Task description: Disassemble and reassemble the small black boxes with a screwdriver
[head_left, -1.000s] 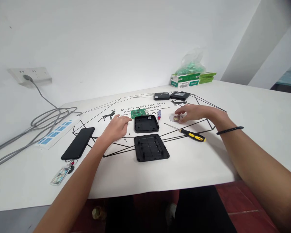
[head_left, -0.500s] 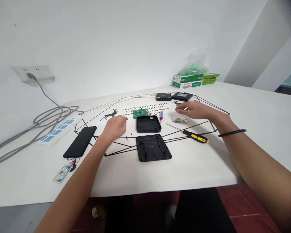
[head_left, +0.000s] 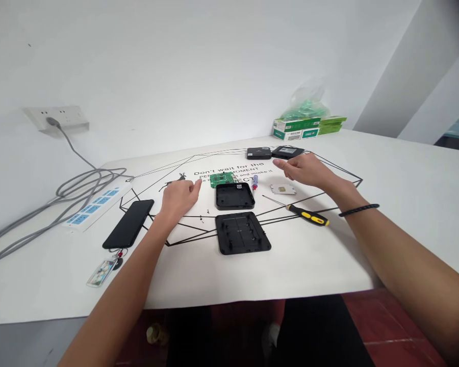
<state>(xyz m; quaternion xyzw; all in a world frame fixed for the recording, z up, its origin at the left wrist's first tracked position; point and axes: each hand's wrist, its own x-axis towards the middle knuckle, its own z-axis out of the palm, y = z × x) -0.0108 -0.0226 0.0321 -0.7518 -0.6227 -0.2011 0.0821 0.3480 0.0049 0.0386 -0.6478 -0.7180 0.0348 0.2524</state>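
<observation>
"Both hands are well apart, aren't they?"

"Yes. Left hand (head_left: 179, 198) is loosely curled, thumb raised, to the left of the black square plastic tray (head_left: 235, 196). Right hand (head_left: 304, 168), below a black braided bracelet (head_left: 359, 209) on the forearm side, is curled with its thumb towards the middle."

"Are the fingers closed on anything?"

"I can't tell from where I'm standing; they're folded under on both."

"What's nearest the right one?"

"That thin silver metal plate with a brownish square in its centre (head_left: 284, 189), lying flat on the white table with black line drawings (head_left: 191, 285). Just nearer us is the black-and-yellow-handled screwdriver (head_left: 309, 215), its tip pointing at the tray."

"And around the tray?"

"Behind it, the green circuit board (head_left: 221, 178). On its right, a small screwdriver with a translucent blue and red handle (head_left: 255, 182). In front, the flat black plastic cover (head_left: 241, 233), inner side up. A few tiny dark pieces (head_left: 201, 218) lie between left hand and cover."
</observation>
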